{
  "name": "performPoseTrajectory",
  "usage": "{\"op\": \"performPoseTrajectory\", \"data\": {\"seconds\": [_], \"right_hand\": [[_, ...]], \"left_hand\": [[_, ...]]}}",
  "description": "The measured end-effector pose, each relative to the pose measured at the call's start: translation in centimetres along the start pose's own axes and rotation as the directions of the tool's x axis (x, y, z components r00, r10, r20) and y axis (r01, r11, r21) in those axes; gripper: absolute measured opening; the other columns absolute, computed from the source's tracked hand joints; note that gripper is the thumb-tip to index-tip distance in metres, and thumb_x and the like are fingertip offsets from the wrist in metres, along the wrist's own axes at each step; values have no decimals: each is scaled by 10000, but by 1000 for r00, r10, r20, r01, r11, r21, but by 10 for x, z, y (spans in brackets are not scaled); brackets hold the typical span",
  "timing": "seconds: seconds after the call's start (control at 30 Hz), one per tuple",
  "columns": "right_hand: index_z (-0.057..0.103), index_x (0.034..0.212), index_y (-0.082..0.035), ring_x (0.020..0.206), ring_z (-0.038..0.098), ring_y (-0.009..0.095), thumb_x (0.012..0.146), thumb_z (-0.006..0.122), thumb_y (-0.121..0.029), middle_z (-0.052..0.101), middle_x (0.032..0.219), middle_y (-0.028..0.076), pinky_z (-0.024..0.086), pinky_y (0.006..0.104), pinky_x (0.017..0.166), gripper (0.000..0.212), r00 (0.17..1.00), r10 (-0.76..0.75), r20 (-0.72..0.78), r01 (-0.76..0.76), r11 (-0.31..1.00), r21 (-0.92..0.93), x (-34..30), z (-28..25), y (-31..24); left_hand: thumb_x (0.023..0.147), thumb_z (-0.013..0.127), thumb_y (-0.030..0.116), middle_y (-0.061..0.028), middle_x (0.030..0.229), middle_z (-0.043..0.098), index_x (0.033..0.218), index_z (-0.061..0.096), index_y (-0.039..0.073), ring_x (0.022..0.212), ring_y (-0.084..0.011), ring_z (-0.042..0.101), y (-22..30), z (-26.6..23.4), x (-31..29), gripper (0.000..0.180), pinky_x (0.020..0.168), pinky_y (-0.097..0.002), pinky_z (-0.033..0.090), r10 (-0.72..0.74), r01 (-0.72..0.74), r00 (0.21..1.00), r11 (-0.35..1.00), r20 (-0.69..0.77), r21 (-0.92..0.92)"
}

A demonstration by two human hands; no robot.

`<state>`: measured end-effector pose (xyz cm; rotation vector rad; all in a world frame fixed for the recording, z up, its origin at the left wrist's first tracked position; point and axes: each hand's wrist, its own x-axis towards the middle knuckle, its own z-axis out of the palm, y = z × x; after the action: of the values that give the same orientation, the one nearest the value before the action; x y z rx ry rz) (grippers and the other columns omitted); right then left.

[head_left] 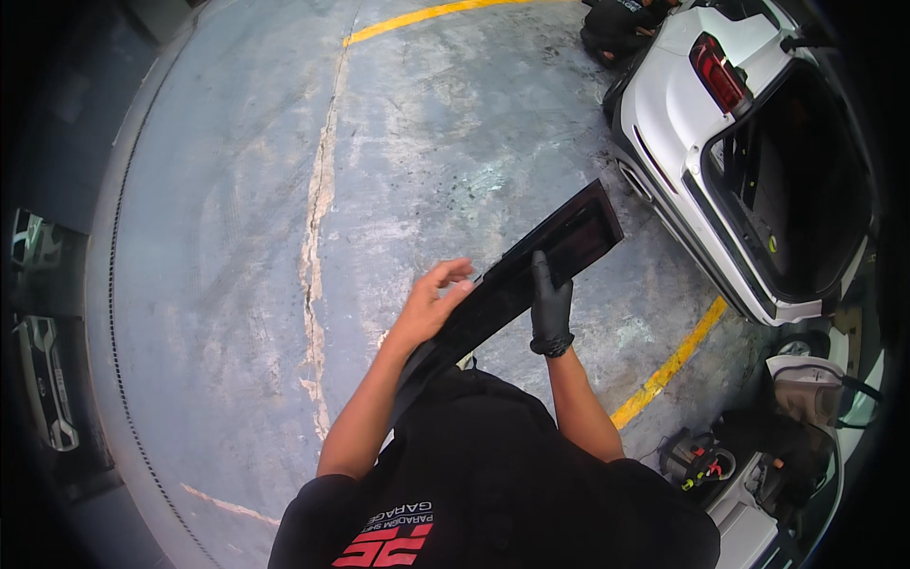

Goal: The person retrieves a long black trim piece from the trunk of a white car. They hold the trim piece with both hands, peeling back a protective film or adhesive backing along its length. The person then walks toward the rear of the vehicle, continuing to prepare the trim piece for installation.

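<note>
- My left hand point(431, 305) is bare, its forearm rising from the lower edge and leaning inward. The fingers bend toward the long edge of the dark panel point(510, 287), with the thumb beside it; I cannot tell whether they pinch it or only rest there.
- My right hand point(553, 308) wears a black glove. Its thumb lies extended over the panel's face and the fingers close around the near edge, so the panel is clamped between them. The wrist is nearly straight above the forearm.
- The dark panel is in front of my chest, slanting from my body at lower left to its free end at upper right, raised over the grey floor point(218, 209).
- To the upper right stands a white car point(661, 123) with a red tail light point(720, 76), well apart from my hands; a co-worker point(618, 21) is low beside it.
- A yellow line point(671, 368) runs past my right forearm; near it at lower right is a round machine point(684, 459) amid other clutter.
- My black shirt point(493, 455) covers much of the floor below and the panel's lower end.
- My right fingertips are hidden behind the panel, the co-worker is cut off at the top, and the car's interior is too dark to make out.
</note>
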<state>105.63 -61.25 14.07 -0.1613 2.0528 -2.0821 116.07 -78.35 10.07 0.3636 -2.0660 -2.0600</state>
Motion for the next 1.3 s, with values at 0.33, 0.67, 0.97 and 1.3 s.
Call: {"op": "performPoseTrajectory", "data": {"seconds": [0.33, 0.67, 0.97, 1.3], "right_hand": [[708, 1052, 22, 822, 610, 74, 1024, 617, -265, 715, 935, 15, 482, 284, 705, 302, 993, -82, 81, 75, 994, 80, -6, -2, -14], [683, 1145, 37, 987, 680, 173, 1004, 645, -233, 736, 1063, 113, 519, 333, 843, 308, 985, -124, 120, 133, 989, -69, -51, 4, 16], [697, 1105, -3, 921, 617, 114, 1007, 652, -251, 699, 1025, 23, 486, 305, 799, 271, 999, 16, -34, -12, 992, 129, -26, -4, 18], [633, 1209, 6, 1007, 596, 129, 1006, 654, -265, 658, 1134, 48, 483, 310, 865, 339, 983, -39, -179, 56, 994, 90, -14, 53, 18]], "left_hand": [[965, 700, 207, 21, 814, 590, 922, 711, -19, 776, -66, 488, 7, 31, 16, 230, 707, -239, 398, 20, -31, 993, 995, -114, -94], [1031, 582, 225, 1, 734, 609, 963, 695, 13, 646, -88, 523, 56, -11, 80, 251, 606, -241, 409, -16, -107, 860, 972, -511, -210], [938, 721, 291, -28, 754, 650, 1090, 704, -73, 660, -108, 562, 11, -138, 69, 394, 618, -282, 474, 142, 114, 925, 779, -352, 617], [891, 731, 319, -118, 717, 648, 1066, 686, 37, 646, -262, 633, -2, -183, 63, 335, 628, -392, 491, -138, 321, 944, 595, -300, 737]]}}
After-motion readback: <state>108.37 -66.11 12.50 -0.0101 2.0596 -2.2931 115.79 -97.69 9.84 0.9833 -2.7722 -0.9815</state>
